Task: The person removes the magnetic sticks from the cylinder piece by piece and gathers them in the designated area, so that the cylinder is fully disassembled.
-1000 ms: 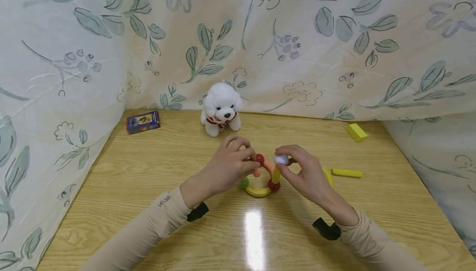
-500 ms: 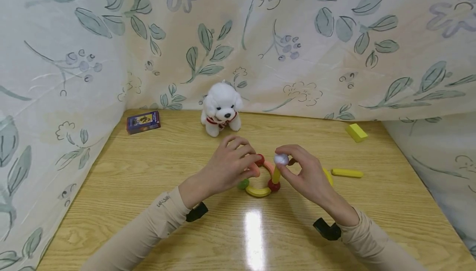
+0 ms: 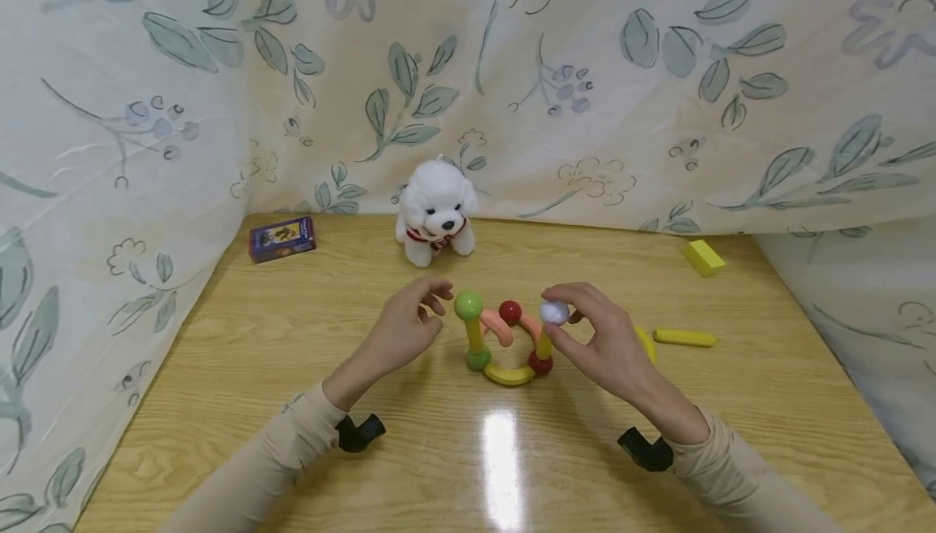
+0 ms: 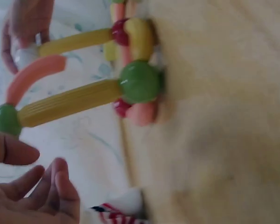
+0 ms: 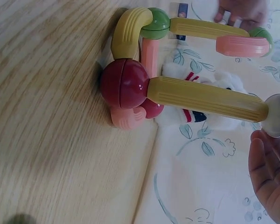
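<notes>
A toy frame of rods and balls stands on the table, its base a ring with a yellow curved rod (image 3: 509,375) in front. My right hand (image 3: 600,342) pinches the white ball (image 3: 554,312) at the top of the right upright yellow rod (image 5: 207,99), which rises from a dark red ball (image 5: 124,83). On the left, another yellow rod (image 4: 72,102) joins a lower green ball (image 4: 140,81) to an upper green ball (image 3: 468,305). From that upper ball a pink curved rod (image 4: 35,74) juts out. Just left of it, my left hand (image 3: 398,330) holds nothing, fingers loosely bent.
Behind the frame sits a white plush dog (image 3: 436,212). A small blue box (image 3: 281,239) lies at the back left, a yellow block (image 3: 704,258) at the back right. Right of my right hand are a yellow straight rod (image 3: 683,338) and a yellow curved piece (image 3: 645,346). Patterned cloth (image 3: 512,110) walls the table.
My left hand has let go of the pink curved rod and drawn back to the left, uncovering the upper green ball and left upright. My right hand keeps its pinch on the white ball.
</notes>
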`<state>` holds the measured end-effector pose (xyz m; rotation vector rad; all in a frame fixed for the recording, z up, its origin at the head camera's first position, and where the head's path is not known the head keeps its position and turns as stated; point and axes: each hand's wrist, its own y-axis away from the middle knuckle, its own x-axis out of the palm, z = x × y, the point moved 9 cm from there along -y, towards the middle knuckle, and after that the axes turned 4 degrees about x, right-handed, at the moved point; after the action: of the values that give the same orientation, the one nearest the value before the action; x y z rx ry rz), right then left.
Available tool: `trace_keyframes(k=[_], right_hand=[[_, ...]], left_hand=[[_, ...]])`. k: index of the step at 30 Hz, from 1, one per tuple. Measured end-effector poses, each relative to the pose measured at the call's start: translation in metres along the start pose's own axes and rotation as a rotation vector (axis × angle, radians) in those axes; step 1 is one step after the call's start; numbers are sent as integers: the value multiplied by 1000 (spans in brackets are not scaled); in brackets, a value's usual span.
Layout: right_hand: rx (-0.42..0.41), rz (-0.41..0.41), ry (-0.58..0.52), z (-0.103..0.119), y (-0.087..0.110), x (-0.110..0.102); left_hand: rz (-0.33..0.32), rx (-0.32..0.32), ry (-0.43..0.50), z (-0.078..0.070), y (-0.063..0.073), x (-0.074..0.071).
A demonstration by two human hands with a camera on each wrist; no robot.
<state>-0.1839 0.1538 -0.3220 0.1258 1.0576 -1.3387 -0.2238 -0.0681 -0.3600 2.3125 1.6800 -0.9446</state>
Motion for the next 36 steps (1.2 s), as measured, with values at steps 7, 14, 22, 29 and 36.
trace_keyframes(k=[7, 14, 22, 29, 36], right_hand=[[203, 75, 19, -13, 0, 1], [479, 206, -200, -32, 5, 13], [528, 217, -323, -34, 4, 17], [495, 218, -347, -30, 4, 18], [461, 215, -326, -23, 2, 17]], left_hand=[[211, -23, -6, 10, 8, 34], [218, 25, -23, 0, 7, 41], [179, 29, -67, -1, 5, 39], [171, 58, -82, -3, 4, 39], [190, 71, -77, -5, 3, 39]])
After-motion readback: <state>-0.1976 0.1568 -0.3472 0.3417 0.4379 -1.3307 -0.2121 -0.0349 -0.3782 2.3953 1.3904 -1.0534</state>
